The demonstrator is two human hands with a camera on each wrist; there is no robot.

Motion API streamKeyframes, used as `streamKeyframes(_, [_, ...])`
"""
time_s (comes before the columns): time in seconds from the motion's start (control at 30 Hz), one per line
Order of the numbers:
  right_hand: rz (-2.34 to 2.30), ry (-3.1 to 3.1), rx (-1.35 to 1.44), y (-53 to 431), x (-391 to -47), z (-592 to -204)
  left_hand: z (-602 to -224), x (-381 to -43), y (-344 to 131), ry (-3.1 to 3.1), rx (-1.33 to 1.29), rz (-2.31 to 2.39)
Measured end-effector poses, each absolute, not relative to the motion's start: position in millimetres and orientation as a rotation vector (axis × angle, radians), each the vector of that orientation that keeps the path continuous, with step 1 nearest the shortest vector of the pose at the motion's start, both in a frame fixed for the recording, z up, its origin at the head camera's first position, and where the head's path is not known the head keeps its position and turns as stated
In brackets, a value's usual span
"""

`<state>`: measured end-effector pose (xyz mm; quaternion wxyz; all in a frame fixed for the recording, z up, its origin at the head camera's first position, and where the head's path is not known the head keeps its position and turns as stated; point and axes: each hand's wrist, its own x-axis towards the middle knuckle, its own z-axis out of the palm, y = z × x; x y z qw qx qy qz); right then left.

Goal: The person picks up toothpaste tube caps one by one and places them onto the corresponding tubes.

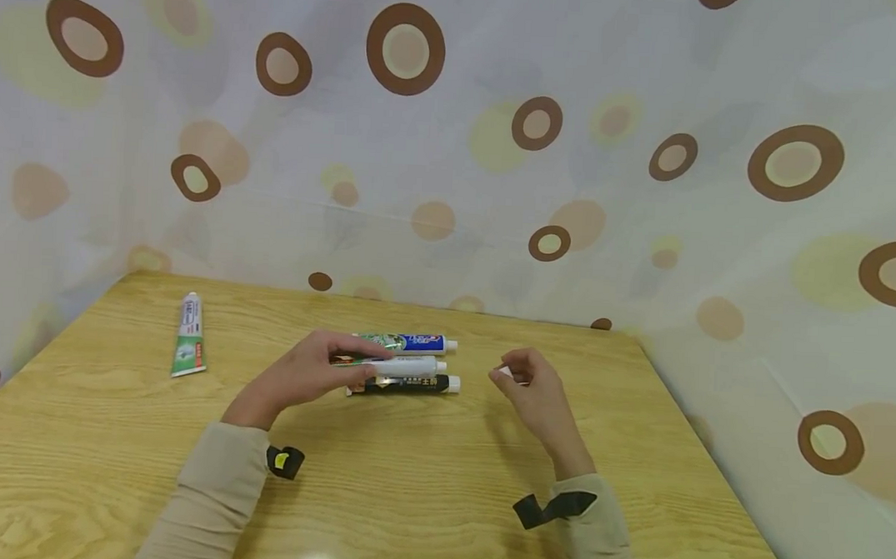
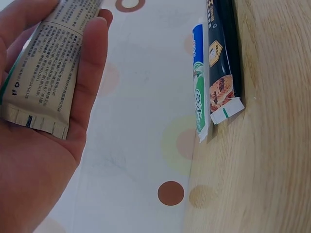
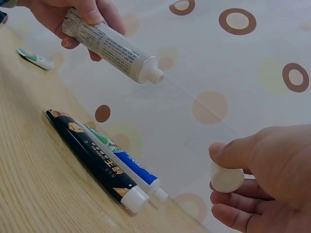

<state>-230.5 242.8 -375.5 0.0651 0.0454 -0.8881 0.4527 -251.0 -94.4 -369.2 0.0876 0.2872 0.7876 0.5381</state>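
My left hand [image 1: 286, 385] grips a white toothpaste tube [image 3: 109, 46], fingers and thumb on its two sides, its flat crimped end toward the palm in the left wrist view. The bare nozzle [image 3: 154, 75] of this tube points right, with no cap on it. Between thumb and fingers my right hand [image 1: 538, 404] pinches a small round white cap [image 3: 227, 179], apart from the nozzle. Below the held tube, a black toothpaste tube [image 3: 92, 155] with a white cap lies on the table beside a blue-and-green toothpaste tube [image 3: 129, 162] with a narrow white tip.
Off to the left on the wooden table [image 1: 378, 493] lies a green-and-white toothpaste tube [image 1: 190, 339], crimped end toward me. Behind the table and at its sides hangs a white cloth [image 1: 453, 163] with brown and beige circles. A black strap [image 1: 554, 509] hangs at my right wrist.
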Motion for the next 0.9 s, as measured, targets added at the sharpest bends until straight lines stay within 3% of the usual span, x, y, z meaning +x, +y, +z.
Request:
streamKeyframes(0.43, [1.333, -2.716, 0.206, 244, -230, -378, -366, -248, -98, 2.383, 0.884, 1.583])
streamKeyframes(0.9, [1.647, -2.644, 0.227, 232, -225, -374, -368, -247, -97, 2.439, 0.813, 1.602])
